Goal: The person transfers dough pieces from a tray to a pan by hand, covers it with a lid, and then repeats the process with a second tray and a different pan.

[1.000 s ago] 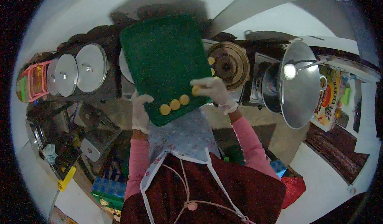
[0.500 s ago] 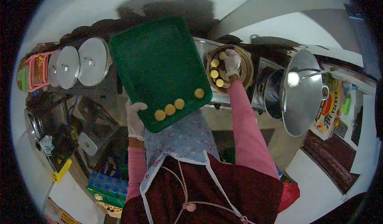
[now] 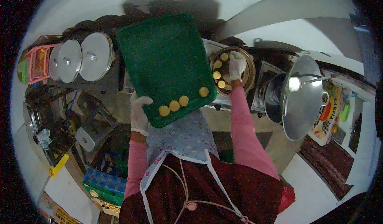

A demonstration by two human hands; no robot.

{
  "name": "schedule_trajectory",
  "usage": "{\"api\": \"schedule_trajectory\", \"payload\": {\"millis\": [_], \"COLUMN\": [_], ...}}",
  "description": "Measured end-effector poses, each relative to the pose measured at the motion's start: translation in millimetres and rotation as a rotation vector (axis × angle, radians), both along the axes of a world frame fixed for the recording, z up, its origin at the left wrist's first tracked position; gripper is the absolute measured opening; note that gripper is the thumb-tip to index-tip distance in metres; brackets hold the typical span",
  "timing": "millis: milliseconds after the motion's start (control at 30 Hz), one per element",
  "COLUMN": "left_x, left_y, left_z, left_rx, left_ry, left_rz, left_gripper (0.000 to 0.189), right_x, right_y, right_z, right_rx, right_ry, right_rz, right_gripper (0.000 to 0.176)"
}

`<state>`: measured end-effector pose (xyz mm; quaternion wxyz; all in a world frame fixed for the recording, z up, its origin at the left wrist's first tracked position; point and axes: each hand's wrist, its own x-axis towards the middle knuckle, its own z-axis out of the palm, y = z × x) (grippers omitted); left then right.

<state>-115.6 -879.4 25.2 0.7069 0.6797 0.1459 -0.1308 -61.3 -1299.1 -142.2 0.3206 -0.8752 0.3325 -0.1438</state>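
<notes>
My left hand [image 3: 140, 114], in a white glove, grips the lower left edge of a green tray [image 3: 163, 56], which is tilted in front of me. Several round, pale yellow dough pieces [image 3: 174, 106] lie along the tray's near edge. Over a round metal pan [image 3: 250, 74] on the stove is my gloved right hand [image 3: 237, 65], its fingers drawn together. Whatever they may hold is hidden. Several more dough pieces [image 3: 216, 75] sit in a curve along the pan's left side, just left of my right hand.
Right of the pan, a large metal lid [image 3: 303, 104] stands upright beside a dark wok [image 3: 273, 96]. Several silver lids [image 3: 95, 56] and a pink basket [image 3: 40, 64] stand at the left. A stool [image 3: 89, 138] and a blue-green crate [image 3: 104, 186] are below.
My right hand has shifted slightly right, away from the uppermost dough piece, which now lies uncovered in the pan. The left hand keeps its grip on the tray. The whole view has shifted slightly.
</notes>
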Motion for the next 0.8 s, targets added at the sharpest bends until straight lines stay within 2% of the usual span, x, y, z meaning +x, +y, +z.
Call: {"api": "schedule_trajectory", "payload": {"millis": [33, 133, 200, 233, 300, 367, 433, 567, 667, 767, 800], "left_x": [3, 11, 26, 28, 40, 46, 48, 47, 46, 44, 44], "left_y": [-3, -15, -23, -23, -41, -48, -51, -54, -58, -59, -61], "left_z": [0, 6, 17, 2, 33, 40, 32, 40, 45, 38, 37], "left_rx": [0.045, 0.055, -0.147, -0.276, -0.268, -0.302, -0.38, -0.274, -0.17, -0.109, -0.073], "left_ry": [-0.048, -0.063, 0.057, 0.165, 0.193, 0.202, 0.192, 0.096, 0.02, -0.02, -0.044], "left_rz": [-0.012, -0.037, -0.045, 0.033, 0.022, 0.02, 0.019, -0.04, -0.094, -0.119, -0.124], "left_gripper": [0.011, 0.016, 0.023, 0.034, 0.043, 0.049, 0.054, 0.053, 0.051, 0.05, 0.05], "right_x": [-1, -19, -38, -49, -61, -65, -71, -74, -75, -79, -81], "right_y": [12, 65, 104, 125, 145, 149, 151, 144, 142, 139, 138], "right_z": [23, 84, 94, 101, 120, 130, 124, 129, 137, 139, 140], "right_rx": [0.036, 0.067, 0.387, 0.51, 0.385, 0.09, 0.146, 0.287, 0.342, 0.577, 0.561], "right_ry": [0.004, -0.255, -0.301, -0.328, -0.264, -0.008, 0.069, 0.112, -0.002, 0.173, 0.171], "right_rz": [0.031, 0.372, 0.699, 0.822, 0.905, 0.952, 0.949, 0.913, 0.898, 0.844, 0.836], "right_gripper": [0.023, 0.019, 0.02, 0.021, 0.025, 0.029, 0.035, 0.039, 0.034, 0.03, 0.03]}}
